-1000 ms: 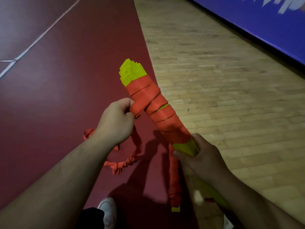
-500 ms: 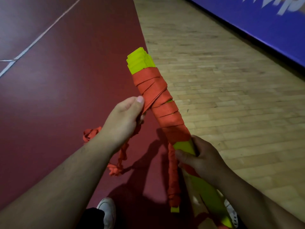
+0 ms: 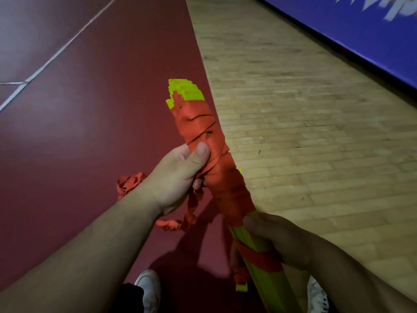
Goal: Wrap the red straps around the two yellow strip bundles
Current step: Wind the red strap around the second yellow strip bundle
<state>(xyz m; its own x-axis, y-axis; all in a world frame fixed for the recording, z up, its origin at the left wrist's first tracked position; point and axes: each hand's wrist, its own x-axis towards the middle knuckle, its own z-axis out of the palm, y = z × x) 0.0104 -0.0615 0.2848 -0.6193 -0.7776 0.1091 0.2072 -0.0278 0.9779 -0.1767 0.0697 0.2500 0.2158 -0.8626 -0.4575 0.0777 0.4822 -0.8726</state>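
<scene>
**Thumb clamps down on red strap as court-side wrapping goes on**

Half a second ago the left hand (image 3: 178, 177) sat beside the yellow strip bundle (image 3: 187, 93) with its thumb clear of the winding. Now the thumb (image 3: 200, 154) lies flat on the wrapped red strap (image 3: 203, 123), and the fingers curl out of sight behind the bundle, gripping it. The right hand (image 3: 282, 240) has slid a little lower, and a further red band (image 3: 264, 260) now shows around the strips just under it.

The bundle runs from 5 o'clock up through the centre to its stepped yellow tip at 12 o'clock. The left forearm comes in from 7 o'clock and the hand meets the bundle at mid-frame. The right hand is at 5 o'clock, its fingers closed around the bare yellow strips just below the red winding.

By count there is one bundle in view, held by two hands. Two loose lengths of strap show. One crumpled tail (image 3: 130, 184) trails behind the left wrist at 8 o'clock. The other hanging length (image 3: 239, 272) drops at 6 o'clock and ends in a yellow tab (image 3: 241, 288). Two white shoes (image 3: 149, 288) stand at the bottom edge.

A maroon court (image 3: 90, 132) with a white line (image 3: 56, 55) fills the 9 o'clock side. Wood flooring (image 3: 293, 109) lies at 3 o'clock and a blue banner (image 3: 361, 30) at 1 o'clock.
</scene>
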